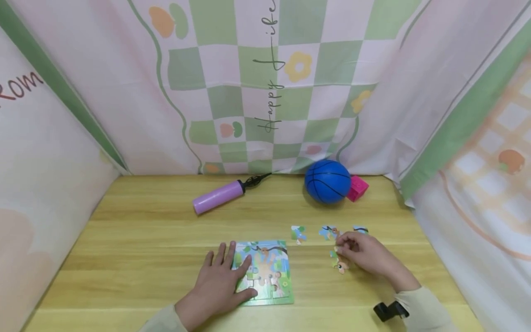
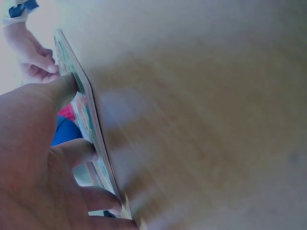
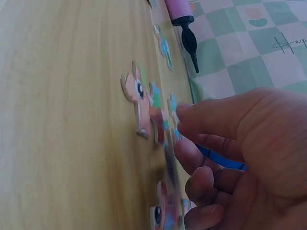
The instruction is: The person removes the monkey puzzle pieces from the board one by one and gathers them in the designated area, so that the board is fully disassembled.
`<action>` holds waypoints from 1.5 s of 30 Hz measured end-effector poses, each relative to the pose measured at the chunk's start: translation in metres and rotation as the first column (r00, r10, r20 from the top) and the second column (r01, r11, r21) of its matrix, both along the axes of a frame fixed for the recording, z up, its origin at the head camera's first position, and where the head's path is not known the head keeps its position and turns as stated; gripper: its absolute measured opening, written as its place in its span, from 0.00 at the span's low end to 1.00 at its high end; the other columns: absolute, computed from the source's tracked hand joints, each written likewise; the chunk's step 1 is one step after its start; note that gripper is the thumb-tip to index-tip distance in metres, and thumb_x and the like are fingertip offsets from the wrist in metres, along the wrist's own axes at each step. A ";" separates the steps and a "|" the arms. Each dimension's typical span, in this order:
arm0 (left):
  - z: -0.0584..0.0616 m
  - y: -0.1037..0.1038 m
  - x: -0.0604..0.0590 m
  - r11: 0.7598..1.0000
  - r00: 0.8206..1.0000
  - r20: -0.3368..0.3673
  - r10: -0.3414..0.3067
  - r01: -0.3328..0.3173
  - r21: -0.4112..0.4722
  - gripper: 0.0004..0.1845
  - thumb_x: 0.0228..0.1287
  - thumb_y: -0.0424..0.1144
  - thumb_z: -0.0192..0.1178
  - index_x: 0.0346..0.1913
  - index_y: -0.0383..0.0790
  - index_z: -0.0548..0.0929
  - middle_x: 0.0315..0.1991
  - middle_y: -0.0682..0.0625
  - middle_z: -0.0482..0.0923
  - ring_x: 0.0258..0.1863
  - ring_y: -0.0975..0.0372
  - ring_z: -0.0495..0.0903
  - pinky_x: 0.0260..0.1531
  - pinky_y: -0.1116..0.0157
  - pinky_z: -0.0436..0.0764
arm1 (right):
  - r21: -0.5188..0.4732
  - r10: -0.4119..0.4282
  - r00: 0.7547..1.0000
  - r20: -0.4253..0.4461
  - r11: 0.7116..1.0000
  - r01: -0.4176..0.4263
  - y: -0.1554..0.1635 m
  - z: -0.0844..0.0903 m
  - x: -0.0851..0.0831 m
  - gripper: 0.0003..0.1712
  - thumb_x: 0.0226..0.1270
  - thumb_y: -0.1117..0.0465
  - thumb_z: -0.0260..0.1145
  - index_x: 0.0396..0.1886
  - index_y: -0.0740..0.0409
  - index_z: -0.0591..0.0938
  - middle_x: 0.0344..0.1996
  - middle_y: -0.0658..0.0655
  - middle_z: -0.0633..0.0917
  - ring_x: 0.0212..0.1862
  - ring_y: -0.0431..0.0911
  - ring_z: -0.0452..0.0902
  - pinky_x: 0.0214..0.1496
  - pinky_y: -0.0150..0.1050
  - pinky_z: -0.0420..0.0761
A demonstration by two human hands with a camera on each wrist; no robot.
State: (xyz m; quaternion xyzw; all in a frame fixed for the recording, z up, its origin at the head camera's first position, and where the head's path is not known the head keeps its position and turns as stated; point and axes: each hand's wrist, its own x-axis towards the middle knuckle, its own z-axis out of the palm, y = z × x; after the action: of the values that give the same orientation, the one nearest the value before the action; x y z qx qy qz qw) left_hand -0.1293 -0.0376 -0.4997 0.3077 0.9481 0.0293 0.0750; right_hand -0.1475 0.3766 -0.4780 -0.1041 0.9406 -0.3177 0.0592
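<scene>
My left hand point(image 1: 217, 281) rests with spread fingers on the left side of a square jigsaw puzzle point(image 1: 271, 263). Its thumb lies across the lower left part, and the left wrist view shows fingertips along the puzzle's edge point(image 2: 93, 103). To the right, my right hand point(image 1: 362, 253) hovers low over loose pieces with bent fingers. Below its thumb lies a puzzle piece with a cartoon eye point(image 3: 136, 93). A blurred puzzle piece point(image 3: 158, 127) shows right at the fingertips; I cannot tell whether they pinch it. Another piece with an eye point(image 3: 160, 211) lies beside the curled fingers.
Behind the right hand lie a green-and-blue piece point(image 1: 297, 234), a piece with a branch point(image 1: 327, 232) and a partly covered piece point(image 1: 361, 228). Farther back are a purple hand pump point(image 1: 220, 197), a blue ball point(image 1: 327, 181) and a pink block point(image 1: 357, 188), before a checked curtain point(image 1: 265, 101).
</scene>
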 end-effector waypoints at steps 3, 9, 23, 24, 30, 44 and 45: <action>-0.001 -0.002 0.001 1.000 1.000 0.004 0.003 -0.003 0.011 0.45 0.65 0.79 0.40 0.78 0.58 0.64 0.77 0.30 0.51 0.73 0.32 0.53 0.65 0.32 0.58 | -0.017 0.031 0.999 -0.010 0.999 -0.031 -0.006 0.002 -0.002 0.05 0.72 0.58 0.68 0.43 0.53 0.85 0.31 0.43 0.81 0.37 0.40 0.77 0.41 0.37 0.79; 0.002 -0.005 0.001 0.999 1.000 0.005 0.015 -0.015 0.042 0.44 0.65 0.78 0.43 0.78 0.57 0.65 0.77 0.30 0.51 0.73 0.32 0.53 0.66 0.33 0.57 | -0.078 0.100 0.995 0.004 0.992 -0.099 -0.038 0.010 -0.006 0.10 0.76 0.56 0.65 0.48 0.57 0.85 0.34 0.45 0.82 0.34 0.41 0.77 0.38 0.37 0.80; -0.002 -0.012 0.002 0.996 0.998 0.012 0.063 -0.063 0.057 0.54 0.65 0.78 0.42 0.78 0.37 0.61 0.78 0.36 0.51 0.76 0.39 0.51 0.68 0.36 0.56 | -0.069 0.347 0.937 -0.020 0.935 -0.348 -0.144 0.008 -0.011 0.11 0.74 0.55 0.67 0.50 0.53 0.86 0.34 0.39 0.80 0.32 0.36 0.75 0.37 0.35 0.79; -0.001 -0.013 0.002 0.996 0.998 0.011 0.067 -0.067 0.050 0.54 0.65 0.78 0.43 0.78 0.35 0.61 0.78 0.36 0.51 0.76 0.40 0.51 0.68 0.37 0.56 | -0.059 0.366 0.930 -0.025 0.928 -0.367 -0.151 0.007 -0.012 0.12 0.74 0.55 0.67 0.51 0.53 0.86 0.34 0.39 0.80 0.32 0.35 0.75 0.37 0.35 0.79; 0.001 -0.017 0.000 0.998 0.999 0.004 0.052 -0.052 0.019 0.54 0.66 0.77 0.43 0.77 0.34 0.62 0.78 0.36 0.52 0.76 0.41 0.51 0.68 0.37 0.57 | 0.019 0.459 0.888 -0.029 0.888 -0.459 -0.181 0.001 -0.012 0.17 0.75 0.56 0.65 0.60 0.54 0.84 0.35 0.39 0.78 0.26 0.30 0.73 0.34 0.30 0.77; 0.002 -0.016 -0.003 0.998 0.998 0.018 0.052 -0.052 -0.019 0.55 0.65 0.78 0.41 0.78 0.34 0.61 0.78 0.36 0.50 0.77 0.41 0.50 0.69 0.38 0.55 | 0.120 0.458 0.882 -0.113 0.887 -0.446 -0.203 -0.008 -0.011 0.11 0.69 0.56 0.70 0.48 0.52 0.85 0.31 0.43 0.76 0.29 0.35 0.69 0.29 0.31 0.72; 0.002 -0.017 -0.003 0.998 0.998 0.016 0.053 -0.053 -0.019 0.55 0.65 0.79 0.41 0.77 0.34 0.62 0.78 0.36 0.51 0.77 0.41 0.50 0.69 0.38 0.55 | 0.101 0.449 0.887 -0.105 0.892 -0.440 -0.204 -0.008 -0.011 0.10 0.69 0.56 0.70 0.47 0.52 0.84 0.30 0.43 0.76 0.28 0.35 0.69 0.29 0.32 0.72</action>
State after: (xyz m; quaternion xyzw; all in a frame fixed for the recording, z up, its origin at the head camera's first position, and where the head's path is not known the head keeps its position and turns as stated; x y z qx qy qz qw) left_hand -0.1325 -0.0545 -0.4982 0.2815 0.9555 0.0251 0.0849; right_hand -0.1583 0.1723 -0.4862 -0.3342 0.9047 -0.2534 0.0750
